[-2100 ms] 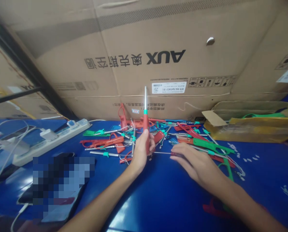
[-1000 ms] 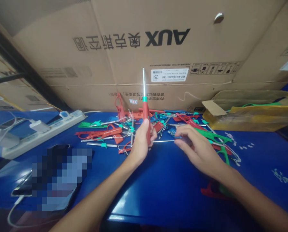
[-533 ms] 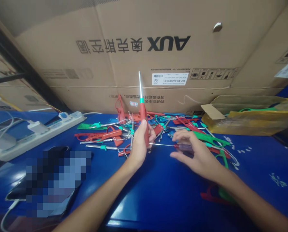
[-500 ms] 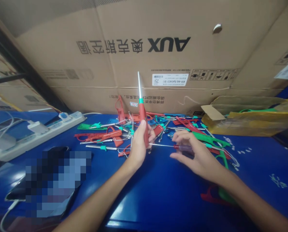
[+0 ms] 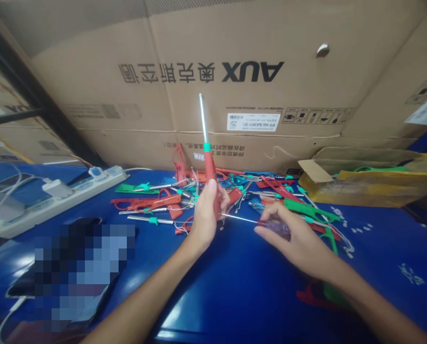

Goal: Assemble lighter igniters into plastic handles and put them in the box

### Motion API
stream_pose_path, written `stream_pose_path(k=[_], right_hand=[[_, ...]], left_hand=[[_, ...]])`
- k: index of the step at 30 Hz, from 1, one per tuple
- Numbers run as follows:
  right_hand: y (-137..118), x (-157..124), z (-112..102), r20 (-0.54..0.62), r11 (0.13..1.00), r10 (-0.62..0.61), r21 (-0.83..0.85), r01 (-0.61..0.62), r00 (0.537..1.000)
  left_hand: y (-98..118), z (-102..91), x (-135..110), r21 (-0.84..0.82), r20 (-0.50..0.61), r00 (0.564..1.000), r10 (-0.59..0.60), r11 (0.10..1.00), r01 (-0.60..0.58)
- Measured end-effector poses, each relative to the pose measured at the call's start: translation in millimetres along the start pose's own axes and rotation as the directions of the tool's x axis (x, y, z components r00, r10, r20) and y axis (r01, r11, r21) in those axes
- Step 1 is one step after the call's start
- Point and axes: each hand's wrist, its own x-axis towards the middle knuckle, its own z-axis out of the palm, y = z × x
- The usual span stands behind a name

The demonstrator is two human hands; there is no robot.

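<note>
currently left hand (image 5: 203, 216) fist-grips red wand lighter (image 5: 210, 173), nozzle upright; right hand (image 5: 296, 240) pinches screwdriver (image 5: 275, 227), shaft horizontal, tip pointing left at lighter's base.

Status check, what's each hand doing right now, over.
Left hand holds red lighter upright. Right hand holds screwdriver, tip at lighter's base. Loose parts pile behind.

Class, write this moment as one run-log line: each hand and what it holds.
left hand: grips red tool upright | right hand: holds screwdriver, tip toward tool's base | nearby: red and green parts on blue table
</note>
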Motion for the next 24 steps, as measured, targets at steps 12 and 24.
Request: stream_pose_path(k=[12,24], right_hand=[[-3,0,5,-0.135,0.976,-0.216,-0.046,0.212,0.967],[3,2,10,-0.213,0.994,-0.109,-0.002,0.111,0.971]], left_hand=[[-1,0.2,-2,0.025,0.019,1.000,-0.023,0.999,0.023],[4,4.9,-6,-0.018,0.043,0.999,-0.014,1.000,0.015]])
